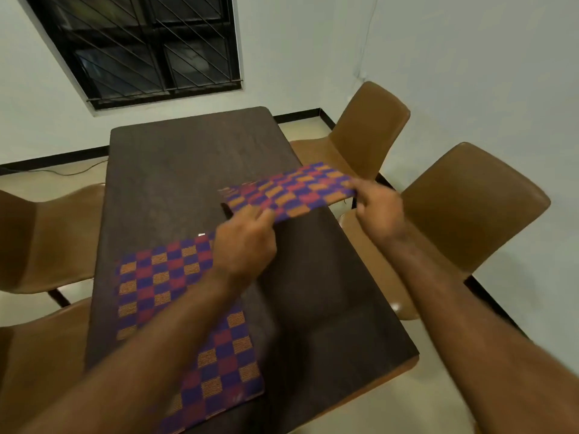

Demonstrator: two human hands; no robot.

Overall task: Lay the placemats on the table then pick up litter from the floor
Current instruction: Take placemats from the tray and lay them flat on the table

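Note:
A checkered placemat [291,191] in purple, red and orange hangs just above the right side of the dark wooden table [175,170]. My left hand [244,245] pinches its near left edge, and my right hand [379,205] pinches its right end past the table's edge. Another placemat [163,283] of the same pattern lies flat on the near left part of the table, partly covered by my left forearm.
Two brown chairs [369,133] [470,208] stand along the table's right side and two more [47,233] [37,364] along its left. A barred dark window [141,48] is in the far wall. Pale floor [407,402] shows around the table.

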